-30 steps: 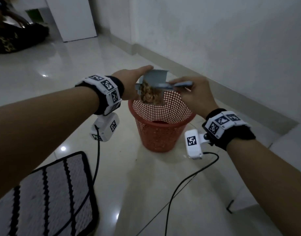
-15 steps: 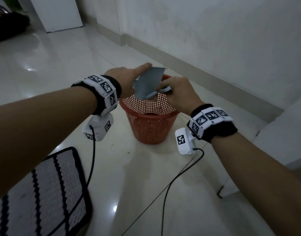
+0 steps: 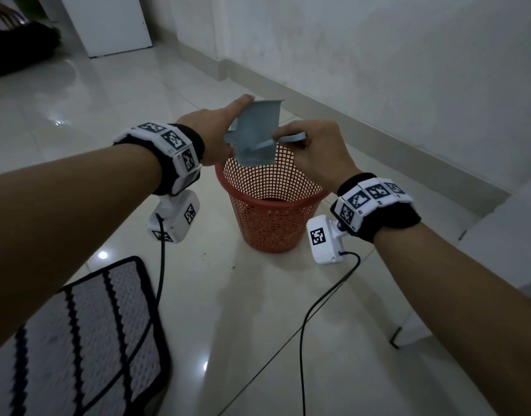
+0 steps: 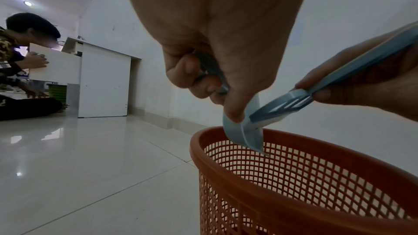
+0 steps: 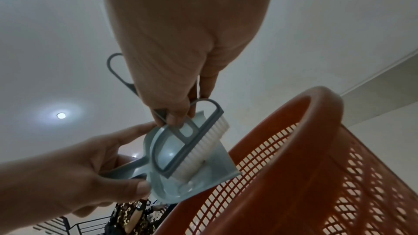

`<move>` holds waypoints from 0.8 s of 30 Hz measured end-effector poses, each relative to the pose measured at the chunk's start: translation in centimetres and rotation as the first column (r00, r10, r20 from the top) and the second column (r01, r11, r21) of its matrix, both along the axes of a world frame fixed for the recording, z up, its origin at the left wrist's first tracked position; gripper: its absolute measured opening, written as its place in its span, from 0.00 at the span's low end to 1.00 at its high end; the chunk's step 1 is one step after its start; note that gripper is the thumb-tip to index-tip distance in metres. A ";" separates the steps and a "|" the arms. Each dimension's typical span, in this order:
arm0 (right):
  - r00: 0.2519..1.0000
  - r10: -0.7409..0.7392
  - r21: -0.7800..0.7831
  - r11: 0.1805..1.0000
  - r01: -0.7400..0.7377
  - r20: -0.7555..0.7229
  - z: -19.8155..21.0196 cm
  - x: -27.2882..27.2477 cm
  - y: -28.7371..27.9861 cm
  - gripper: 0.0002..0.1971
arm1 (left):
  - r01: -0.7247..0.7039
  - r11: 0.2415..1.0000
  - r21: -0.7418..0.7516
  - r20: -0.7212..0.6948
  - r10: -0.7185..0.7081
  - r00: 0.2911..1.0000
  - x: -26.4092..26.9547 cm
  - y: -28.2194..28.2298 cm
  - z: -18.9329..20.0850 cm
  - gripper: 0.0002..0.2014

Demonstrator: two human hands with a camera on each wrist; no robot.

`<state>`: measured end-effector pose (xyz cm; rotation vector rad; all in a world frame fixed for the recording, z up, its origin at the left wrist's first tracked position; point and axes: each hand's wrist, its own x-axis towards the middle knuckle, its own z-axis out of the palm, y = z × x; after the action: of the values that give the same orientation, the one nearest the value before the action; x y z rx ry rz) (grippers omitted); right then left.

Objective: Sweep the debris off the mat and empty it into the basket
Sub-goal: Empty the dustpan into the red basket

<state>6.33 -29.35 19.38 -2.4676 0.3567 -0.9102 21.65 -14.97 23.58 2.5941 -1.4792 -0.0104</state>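
My left hand [image 3: 216, 130] grips the handle of a small grey-blue dustpan [image 3: 255, 130], tipped steeply with its lip over the orange mesh basket [image 3: 270, 205]. My right hand [image 3: 312, 145] holds a matching brush [image 3: 288, 139] by its handle. In the right wrist view the brush [image 5: 192, 142] lays its white bristles inside the dustpan [image 5: 190, 176], and the pan looks empty of debris. The left wrist view has the dustpan lip [image 4: 248, 135] just inside the basket [image 4: 305, 185] rim. The grey mat [image 3: 78, 340] with black stripes lies on the floor at lower left.
White glossy floor tiles surround the basket. A wall with a skirting board [image 3: 378, 136] runs behind it. Black cables [image 3: 318, 301] trail across the floor from the wrist cameras. A white cabinet [image 3: 108, 22] stands far back; another person [image 4: 20, 67] sits on the floor there.
The debris that lay in the tilted dustpan a second ago is gone from it. The pan is tipped steeper, and the brush has moved down into it.
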 end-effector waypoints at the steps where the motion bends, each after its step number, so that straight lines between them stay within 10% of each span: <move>1: 0.999 0.009 0.009 1.000 -0.009 -0.040 0.0 0.2 0.1 0.13 | -0.003 1.000 -0.006 -0.017 0.003 1.000 0.1 0.0 0.0 0.45; 9: 0.944 -0.330 0.305 0.900 0.312 0.009 0.5 -0.2 -1.2 0.07 | -0.136 0.981 -0.136 -0.132 0.118 0.984 1.9 1.4 -0.2 0.46; 15: 0.916 -0.392 0.668 0.703 0.244 0.078 0.7 0.8 -1.0 0.03 | -0.082 0.987 -0.135 -0.178 0.057 0.982 0.5 1.7 -0.1 0.46; 24: 0.873 -0.471 0.626 0.722 0.297 0.129 0.5 0.4 0.0 0.03 | -0.053 0.994 -0.093 -0.190 0.034 0.981 -1.5 0.3 -1.0 0.45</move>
<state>6.77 -29.33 19.90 -1.6790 0.9332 -1.0944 20.19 -14.71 22.56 2.4700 -1.3229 -0.1694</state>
